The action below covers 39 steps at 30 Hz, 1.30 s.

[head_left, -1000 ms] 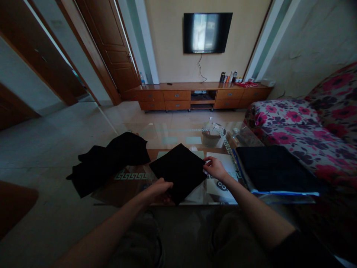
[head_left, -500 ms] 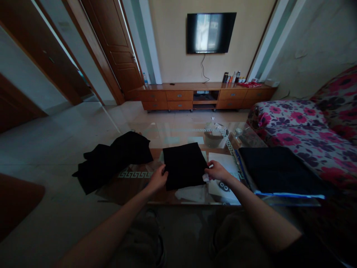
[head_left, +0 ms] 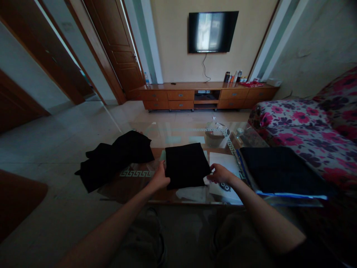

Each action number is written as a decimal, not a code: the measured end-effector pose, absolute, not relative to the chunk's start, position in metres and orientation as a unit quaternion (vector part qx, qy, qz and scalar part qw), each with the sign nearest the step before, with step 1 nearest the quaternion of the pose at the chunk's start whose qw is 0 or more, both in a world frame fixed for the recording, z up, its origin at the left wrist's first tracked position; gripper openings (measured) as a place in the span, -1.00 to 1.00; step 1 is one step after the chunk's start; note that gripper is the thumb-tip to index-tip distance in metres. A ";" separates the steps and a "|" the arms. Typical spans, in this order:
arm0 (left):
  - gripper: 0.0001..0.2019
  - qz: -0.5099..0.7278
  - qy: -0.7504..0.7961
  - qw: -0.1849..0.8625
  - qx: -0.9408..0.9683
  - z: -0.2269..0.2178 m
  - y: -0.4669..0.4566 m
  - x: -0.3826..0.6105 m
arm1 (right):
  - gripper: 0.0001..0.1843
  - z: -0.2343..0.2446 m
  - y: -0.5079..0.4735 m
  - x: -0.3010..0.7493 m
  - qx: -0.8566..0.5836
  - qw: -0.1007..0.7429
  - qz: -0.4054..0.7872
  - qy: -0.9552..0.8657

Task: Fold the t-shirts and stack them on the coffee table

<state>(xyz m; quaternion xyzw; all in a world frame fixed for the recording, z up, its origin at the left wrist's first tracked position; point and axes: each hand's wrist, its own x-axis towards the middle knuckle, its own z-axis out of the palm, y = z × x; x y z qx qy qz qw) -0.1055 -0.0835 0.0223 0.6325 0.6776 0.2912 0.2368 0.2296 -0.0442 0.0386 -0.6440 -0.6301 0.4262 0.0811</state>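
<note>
A folded black garment (head_left: 187, 165) lies flat as a near-square on the glass table. At its left edge rests my left hand (head_left: 160, 178), fingers stretched forward and thumb apart, touching the side of the cloth. My right hand (head_left: 220, 173) pinches the garment's right edge near the lower corner. A small white tag (head_left: 206, 180) pokes out beside those fingertips. To the left a loose, crumpled black garment (head_left: 117, 158) is spread over the table. On the right lies a stack of dark folded cloth (head_left: 279, 169) with a blue-edged sheet under it.
The glass table (head_left: 136, 190) has a patterned border. A white printed sheet (head_left: 223, 160) shows right of the garment, and a bin (head_left: 216, 139) shows through the glass. Beyond stands a wooden TV cabinet (head_left: 181, 96); a flowered sofa (head_left: 301, 130) is at the right.
My left hand's fingers have straightened and spread along the garment's left edge. The right hand keeps its pinch at the right edge. The view has shifted slightly.
</note>
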 end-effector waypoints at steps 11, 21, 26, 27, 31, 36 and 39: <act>-0.48 0.196 0.598 0.092 0.772 0.038 -0.090 -0.077 | -0.53 0.071 -0.044 0.211 -0.608 0.235 0.149 -0.743; -0.07 0.113 0.636 0.138 0.751 0.020 -0.088 -0.095 | -0.28 0.028 -0.055 0.207 -0.532 0.038 0.179 -0.827; -0.18 0.124 0.675 0.133 0.715 0.018 -0.080 -0.099 | -0.33 0.027 -0.051 0.201 -0.557 0.120 0.202 -0.796; -0.23 0.140 0.694 0.129 0.694 0.017 -0.077 -0.099 | -0.35 0.027 -0.049 0.199 -0.576 0.154 0.203 -0.777; -0.37 0.199 0.708 0.141 0.663 0.010 -0.063 -0.101 | -0.31 0.026 -0.040 0.192 -0.666 0.256 0.234 -0.661; -0.43 0.266 0.685 0.175 0.655 0.008 -0.057 -0.107 | -0.51 0.036 -0.038 0.190 -0.653 0.325 0.509 -0.457; -0.48 0.273 0.691 0.187 0.643 0.008 -0.057 -0.110 | -0.73 0.044 -0.045 0.189 -0.609 0.309 0.602 -0.413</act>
